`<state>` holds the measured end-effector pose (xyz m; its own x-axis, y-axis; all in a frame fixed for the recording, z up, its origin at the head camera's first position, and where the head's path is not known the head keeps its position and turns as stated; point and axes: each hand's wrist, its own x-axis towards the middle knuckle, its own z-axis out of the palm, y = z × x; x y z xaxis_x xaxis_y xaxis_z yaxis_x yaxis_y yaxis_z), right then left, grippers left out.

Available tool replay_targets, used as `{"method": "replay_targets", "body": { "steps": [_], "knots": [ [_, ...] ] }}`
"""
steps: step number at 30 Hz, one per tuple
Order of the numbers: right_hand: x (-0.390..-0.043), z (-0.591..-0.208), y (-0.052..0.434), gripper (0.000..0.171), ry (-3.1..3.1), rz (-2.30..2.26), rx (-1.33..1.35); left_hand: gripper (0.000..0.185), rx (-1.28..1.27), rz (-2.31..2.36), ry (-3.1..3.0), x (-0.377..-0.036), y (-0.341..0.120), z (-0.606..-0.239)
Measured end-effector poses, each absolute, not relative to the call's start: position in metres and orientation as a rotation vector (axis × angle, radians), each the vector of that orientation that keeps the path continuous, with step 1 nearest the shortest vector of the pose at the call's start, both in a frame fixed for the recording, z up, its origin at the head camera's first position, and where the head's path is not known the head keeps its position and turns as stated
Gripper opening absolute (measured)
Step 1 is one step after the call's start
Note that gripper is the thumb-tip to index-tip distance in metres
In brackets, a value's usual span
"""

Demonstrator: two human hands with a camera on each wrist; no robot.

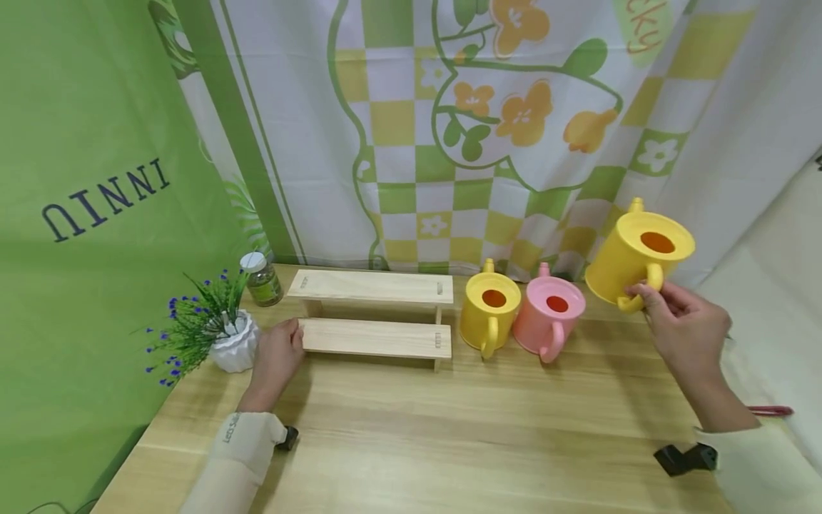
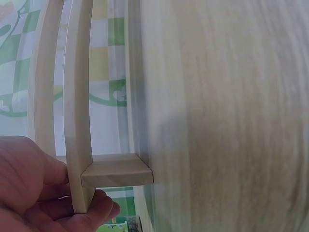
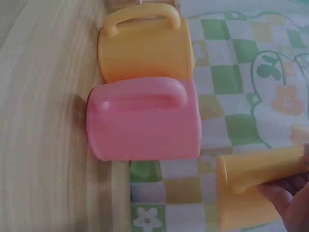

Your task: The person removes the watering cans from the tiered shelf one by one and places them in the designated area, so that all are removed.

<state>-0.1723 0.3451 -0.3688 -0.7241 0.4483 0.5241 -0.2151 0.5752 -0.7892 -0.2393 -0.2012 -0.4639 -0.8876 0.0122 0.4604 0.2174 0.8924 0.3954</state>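
Observation:
My left hand (image 1: 278, 355) pinches the left end of the lower board of a two-tier wooden shelf (image 1: 379, 338); the left wrist view shows thumb and fingers around the board's end (image 2: 78, 145). Off to the right, my right hand (image 1: 690, 330) grips a yellow watering can (image 1: 616, 260) by its handle, held up above the table with its spout toward the curtain. A second yellow watering can (image 1: 478, 310) and a pink watering can (image 1: 542, 321) stand side by side just right of the shelf, handles facing me.
A white pot (image 1: 236, 348) with purple-flowered greenery stands at the table's left edge. Behind it is a jar (image 1: 265, 285) with a white lid. A patterned curtain (image 1: 437, 178) hangs along the back edge of the wooden table (image 1: 475, 435).

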Motion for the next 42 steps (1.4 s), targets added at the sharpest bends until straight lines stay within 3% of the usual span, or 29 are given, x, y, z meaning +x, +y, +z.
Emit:
{"method": "replay_targets", "body": {
  "steps": [23,42],
  "knots": [
    [-0.167,-0.437,0.366,0.034,-2.305,1.023,-0.396,0.026,-0.172,-0.589,-2.608,-0.239,-0.200,-0.465],
    [-0.172,-0.472,0.376,0.025,-2.211,1.080,-0.308,0.020,-0.158,-0.576,-2.621,-0.239,-0.198,-0.464]
  ]
}}
